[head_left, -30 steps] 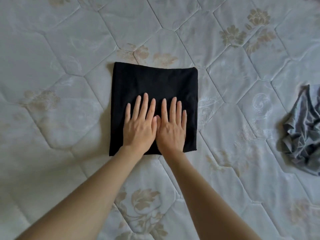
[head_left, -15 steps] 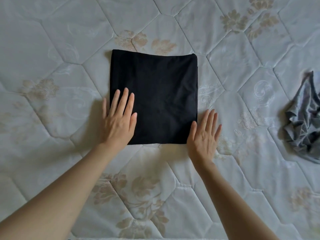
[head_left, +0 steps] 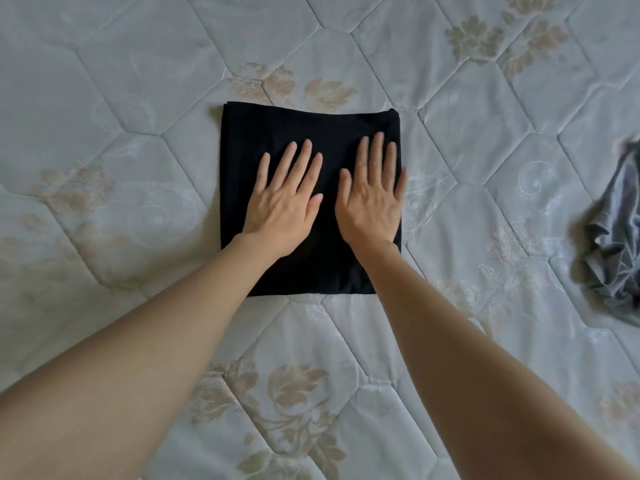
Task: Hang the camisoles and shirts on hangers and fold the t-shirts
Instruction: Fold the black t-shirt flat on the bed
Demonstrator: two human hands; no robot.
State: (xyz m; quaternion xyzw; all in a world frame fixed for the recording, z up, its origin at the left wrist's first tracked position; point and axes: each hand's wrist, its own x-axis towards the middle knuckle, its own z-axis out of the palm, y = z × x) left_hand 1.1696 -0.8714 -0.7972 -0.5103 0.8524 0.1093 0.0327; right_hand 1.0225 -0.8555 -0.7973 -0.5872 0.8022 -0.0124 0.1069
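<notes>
A black t-shirt [head_left: 311, 133], folded into a neat square, lies flat on the quilted mattress [head_left: 104, 98] in the middle of the view. My left hand [head_left: 284, 199] rests palm down on its left half, fingers straight and slightly spread. Beside it, my right hand [head_left: 372, 195] presses flat on the right half, its little finger reaching the shirt's right edge. Neither hand grips the cloth.
A crumpled grey garment [head_left: 613, 244] lies at the right edge of the view, partly cut off. The pale mattress with beige flower prints stretches out on all sides of the shirt.
Half a second ago my hands lay at the shirt's left and right edges, partly on the mattress. Both have come back inward and now lie flat on the shirt.
</notes>
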